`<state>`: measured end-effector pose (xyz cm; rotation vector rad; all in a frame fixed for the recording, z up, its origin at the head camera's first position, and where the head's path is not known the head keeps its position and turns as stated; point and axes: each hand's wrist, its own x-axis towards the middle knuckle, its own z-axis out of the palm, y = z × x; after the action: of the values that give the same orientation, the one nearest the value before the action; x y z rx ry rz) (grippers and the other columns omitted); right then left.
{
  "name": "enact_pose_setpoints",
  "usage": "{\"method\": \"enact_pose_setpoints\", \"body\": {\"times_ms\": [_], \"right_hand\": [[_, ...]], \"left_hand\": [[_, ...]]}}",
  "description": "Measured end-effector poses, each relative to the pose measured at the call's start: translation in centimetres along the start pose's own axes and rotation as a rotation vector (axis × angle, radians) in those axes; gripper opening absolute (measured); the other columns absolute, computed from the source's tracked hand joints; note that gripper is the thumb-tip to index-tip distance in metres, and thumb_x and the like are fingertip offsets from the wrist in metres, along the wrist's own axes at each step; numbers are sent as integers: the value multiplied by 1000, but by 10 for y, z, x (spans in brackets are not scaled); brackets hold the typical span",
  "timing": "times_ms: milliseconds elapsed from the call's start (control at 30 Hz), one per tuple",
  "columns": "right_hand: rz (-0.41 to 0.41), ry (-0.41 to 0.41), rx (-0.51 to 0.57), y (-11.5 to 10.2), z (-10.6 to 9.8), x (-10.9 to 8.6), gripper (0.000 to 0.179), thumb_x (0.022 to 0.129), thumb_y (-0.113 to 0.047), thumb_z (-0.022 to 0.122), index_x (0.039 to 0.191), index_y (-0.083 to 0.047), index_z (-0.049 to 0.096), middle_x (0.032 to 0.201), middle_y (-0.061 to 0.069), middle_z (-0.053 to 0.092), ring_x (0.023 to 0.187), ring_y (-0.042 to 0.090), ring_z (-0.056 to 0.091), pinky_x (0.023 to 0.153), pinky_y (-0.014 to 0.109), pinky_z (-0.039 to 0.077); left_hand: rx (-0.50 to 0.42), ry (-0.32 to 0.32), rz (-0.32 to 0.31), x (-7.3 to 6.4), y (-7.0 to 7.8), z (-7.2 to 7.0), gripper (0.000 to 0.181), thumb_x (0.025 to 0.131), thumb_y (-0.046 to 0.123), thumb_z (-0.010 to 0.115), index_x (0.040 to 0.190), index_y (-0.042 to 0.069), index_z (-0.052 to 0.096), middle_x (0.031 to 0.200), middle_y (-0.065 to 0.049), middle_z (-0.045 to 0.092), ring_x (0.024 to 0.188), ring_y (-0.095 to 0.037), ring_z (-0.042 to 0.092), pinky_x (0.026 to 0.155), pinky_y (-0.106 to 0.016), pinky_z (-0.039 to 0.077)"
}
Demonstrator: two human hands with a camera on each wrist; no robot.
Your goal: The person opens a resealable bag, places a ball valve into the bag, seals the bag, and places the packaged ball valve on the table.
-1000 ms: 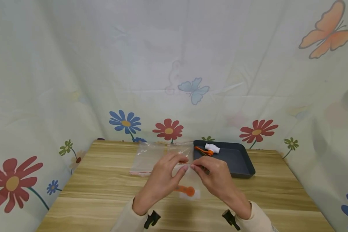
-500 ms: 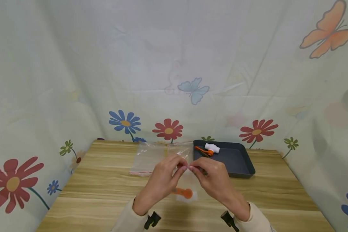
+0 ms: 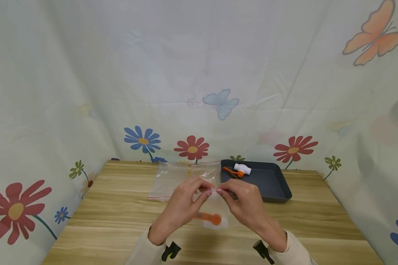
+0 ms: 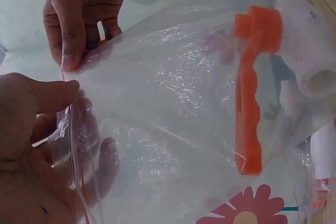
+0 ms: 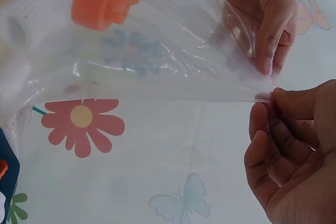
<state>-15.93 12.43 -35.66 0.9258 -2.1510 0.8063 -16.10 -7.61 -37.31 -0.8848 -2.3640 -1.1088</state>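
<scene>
Both hands hold a clear zip-lock bag by its red-lined top edge. My left hand pinches the zip strip between thumb and fingers. Close beside it, my right hand pinches the same edge at the bag's corner, which the right wrist view shows stretched taut. Inside the bag hang an orange handle with a round collar at one end and a white tubular piece next to it. In the head view, these lie low between the wrists, partly behind the left hand.
At the back right stands a dark shallow tray holding a white hammer-like head and an orange handle. Left of it lie a flat clear bag and another clear bag. A flowered curtain hangs behind the wooden table.
The left fingertips, wider apart a second ago, have come together on the zip strip. The right hand stays nearly in place, and the bag's orange handle has swayed slightly.
</scene>
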Motion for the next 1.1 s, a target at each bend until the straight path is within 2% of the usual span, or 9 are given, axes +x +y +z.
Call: {"method": "enact_pose_setpoints", "body": {"times_ms": [267, 533, 800, 900, 1100], "right_hand": [[13, -17, 14, 0, -1, 0, 6, 84, -10, 75, 85, -14, 72, 78, -7, 70, 63, -1, 57, 56, 10, 43], [-4, 5, 15, 0, -1, 0, 14, 80, -4, 78, 85, -15, 72, 77, -7, 70, 62, -1, 56, 57, 10, 43], [-17, 12, 25, -1, 2, -1, 14, 79, -3, 78, 85, -14, 72, 78, -7, 70, 64, 0, 58, 59, 11, 45], [-15, 9, 19, 0, 3, -1, 14, 79, -4, 78, 85, -14, 72, 77, -7, 70, 63, 0, 58, 59, 11, 45], [3, 0, 9, 1, 1, -1, 12, 79, -5, 78, 84, -14, 73, 77, -7, 70, 63, 0, 58, 57, 11, 46]], "left_hand": [[-25, 43, 30, 1, 0, 0, 5, 93, 17, 66, 96, 14, 68, 91, 4, 65, 79, -6, 56, 66, -22, 50], [-23, 25, 23, 0, 1, 0, 14, 93, 21, 67, 106, 15, 69, 97, 6, 66, 84, -5, 59, 70, -22, 52], [-13, 67, 101, 2, 0, 5, 7, 94, 17, 65, 97, 12, 68, 91, 3, 65, 78, -6, 57, 68, -20, 50], [-8, 61, 89, 1, 1, 4, 7, 93, 17, 66, 98, 13, 69, 92, 3, 66, 77, -6, 57, 67, -21, 50], [27, 11, 9, -3, -2, -3, 14, 91, 17, 68, 105, 16, 70, 100, 7, 66, 82, -4, 56, 70, -22, 52]]}}
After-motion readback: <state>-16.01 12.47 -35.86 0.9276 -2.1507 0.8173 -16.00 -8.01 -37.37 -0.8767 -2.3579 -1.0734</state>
